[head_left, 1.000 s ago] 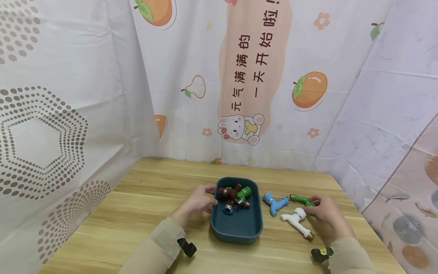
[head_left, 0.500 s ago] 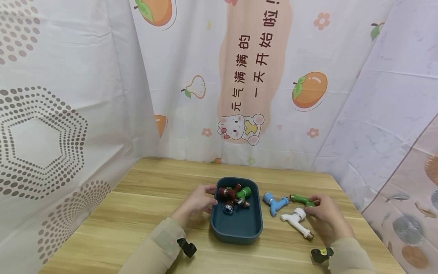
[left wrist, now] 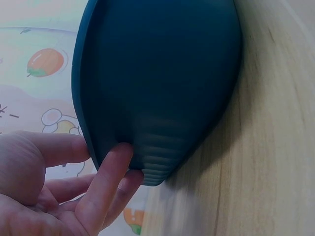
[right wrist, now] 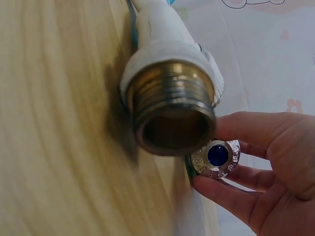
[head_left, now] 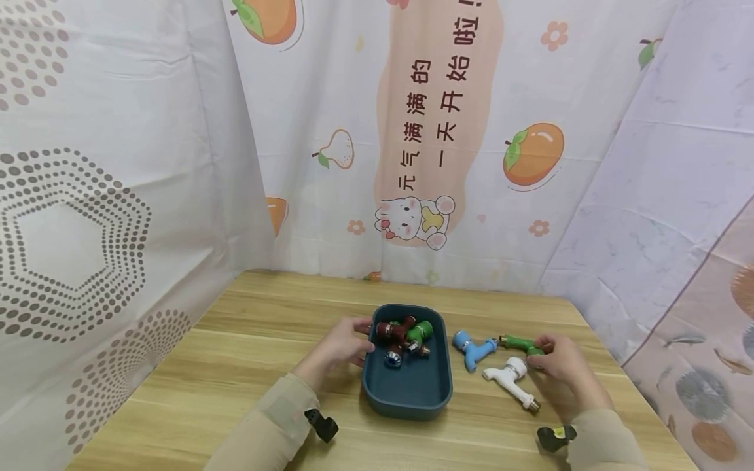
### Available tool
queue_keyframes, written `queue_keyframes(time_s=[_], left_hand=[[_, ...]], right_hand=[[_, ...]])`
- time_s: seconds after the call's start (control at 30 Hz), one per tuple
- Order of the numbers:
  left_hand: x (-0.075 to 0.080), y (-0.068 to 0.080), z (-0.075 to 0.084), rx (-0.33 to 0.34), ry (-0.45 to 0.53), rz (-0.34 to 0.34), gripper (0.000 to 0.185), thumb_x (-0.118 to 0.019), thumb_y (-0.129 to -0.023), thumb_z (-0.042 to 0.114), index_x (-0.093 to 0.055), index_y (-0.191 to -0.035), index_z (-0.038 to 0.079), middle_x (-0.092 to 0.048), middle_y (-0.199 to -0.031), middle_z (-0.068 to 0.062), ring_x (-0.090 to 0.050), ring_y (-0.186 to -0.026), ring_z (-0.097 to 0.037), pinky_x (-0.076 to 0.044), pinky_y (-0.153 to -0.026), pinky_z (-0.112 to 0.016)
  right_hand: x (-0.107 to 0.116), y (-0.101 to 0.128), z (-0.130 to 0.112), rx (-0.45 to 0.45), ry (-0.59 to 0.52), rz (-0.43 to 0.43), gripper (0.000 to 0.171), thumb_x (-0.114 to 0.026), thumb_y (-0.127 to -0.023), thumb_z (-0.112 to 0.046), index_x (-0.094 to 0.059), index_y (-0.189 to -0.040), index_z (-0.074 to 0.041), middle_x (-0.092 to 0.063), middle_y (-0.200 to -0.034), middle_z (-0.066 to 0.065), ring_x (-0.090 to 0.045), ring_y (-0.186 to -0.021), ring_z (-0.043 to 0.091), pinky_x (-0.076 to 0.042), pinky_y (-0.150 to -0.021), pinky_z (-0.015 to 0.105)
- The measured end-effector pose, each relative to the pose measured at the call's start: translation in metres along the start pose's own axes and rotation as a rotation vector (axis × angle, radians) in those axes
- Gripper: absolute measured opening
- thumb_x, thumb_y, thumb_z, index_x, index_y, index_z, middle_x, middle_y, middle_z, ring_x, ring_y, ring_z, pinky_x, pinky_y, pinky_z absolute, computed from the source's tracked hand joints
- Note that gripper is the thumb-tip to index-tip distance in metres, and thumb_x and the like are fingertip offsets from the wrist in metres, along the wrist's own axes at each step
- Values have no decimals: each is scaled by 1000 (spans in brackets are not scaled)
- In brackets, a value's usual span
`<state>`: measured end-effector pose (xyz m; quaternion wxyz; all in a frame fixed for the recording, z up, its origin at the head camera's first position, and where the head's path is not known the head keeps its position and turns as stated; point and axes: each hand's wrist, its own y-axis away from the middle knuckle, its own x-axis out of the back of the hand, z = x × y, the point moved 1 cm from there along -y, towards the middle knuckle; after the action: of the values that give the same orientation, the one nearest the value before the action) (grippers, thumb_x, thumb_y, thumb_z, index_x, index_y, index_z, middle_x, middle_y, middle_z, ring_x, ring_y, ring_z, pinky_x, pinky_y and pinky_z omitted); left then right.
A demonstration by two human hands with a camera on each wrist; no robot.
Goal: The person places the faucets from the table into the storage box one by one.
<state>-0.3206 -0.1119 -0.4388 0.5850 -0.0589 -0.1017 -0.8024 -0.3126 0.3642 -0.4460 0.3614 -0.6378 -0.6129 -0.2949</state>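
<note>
In the head view, my left hand (head_left: 343, 343) holds the left side of a dark blue plastic bin (head_left: 406, 411). The left wrist view shows its fingers (left wrist: 106, 184) against the outer wall, with one digit reaching over the rim. Inside the bin lie dark red faucets (head_left: 390, 331) and a green faucet (head_left: 421, 331). To the right, my right hand (head_left: 562, 360) pinches another green faucet (head_left: 518, 342) by its knob end, low at the table. The right wrist view shows the round, blue-centred end of the knob (right wrist: 217, 155) between thumb and fingers.
A white faucet (head_left: 511, 381) lies just left of my right hand, its threaded brass end toward me. Beyond it sits a light blue faucet (head_left: 474, 350), between the bin and the green faucet. Printed curtains (head_left: 330, 216) hang behind the wooden table (head_left: 283, 301).
My right hand and the green faucet it pinches have shifted very slightly to the right. The left hand and the bin have stayed in place.
</note>
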Motion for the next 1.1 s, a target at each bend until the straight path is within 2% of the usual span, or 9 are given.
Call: queue_keyframes(time_s=[0.17, 0.4, 0.57, 0.77, 1.1], left_hand=[[0, 0, 0, 0, -8, 2, 64, -69, -86, -9, -49, -147, -3, -55, -134, -26, -72, -91, -36, -63, -64, -42], [-1, 0, 0, 2, -3, 2, 64, -69, -86, -9, -49, -146, -4, -54, -134, -26, -72, -91, -36, -63, -65, -42], [-1, 1, 1, 1, -2, 0, 64, -68, -86, -9, -48, -147, -3, -54, -134, -26, -72, -92, -36, -63, -65, -42], [-1, 1, 1, 0, 1, 1, 64, -68, -86, -10, -49, -147, -3, -54, -135, -26, -71, -92, -37, -63, -65, -43], [-1, 1, 2, -5, -8, 1, 63, -69, -86, -9, -50, -146, -3, -55, -134, -26, -72, -93, -37, -63, -64, -42]], right_hand=[[1, 0, 2, 3, 4, 11, 35, -82, -82, -19, -66, -104, 3, -68, -100, 22, -63, -92, 36, -53, -78, 50], [6, 3, 2, -20, -7, 17, 36, -80, -84, -21, -65, -107, 1, -64, -110, 30, -60, -100, 44, -51, -83, 57], [11, 4, 0, -33, -21, 22, 37, -80, -83, -24, -64, -108, -1, -61, -116, 33, -59, -103, 46, -51, -84, 56], [16, 4, -2, -13, -8, 49, 35, -79, -85, -24, -64, -107, -1, -61, -115, 33, -60, -101, 46, -51, -80, 54], [24, 7, -8, 43, -12, 121, 35, -82, -86, -19, -65, -106, 4, -65, -107, 31, -64, -96, 43, -53, -69, 38]])
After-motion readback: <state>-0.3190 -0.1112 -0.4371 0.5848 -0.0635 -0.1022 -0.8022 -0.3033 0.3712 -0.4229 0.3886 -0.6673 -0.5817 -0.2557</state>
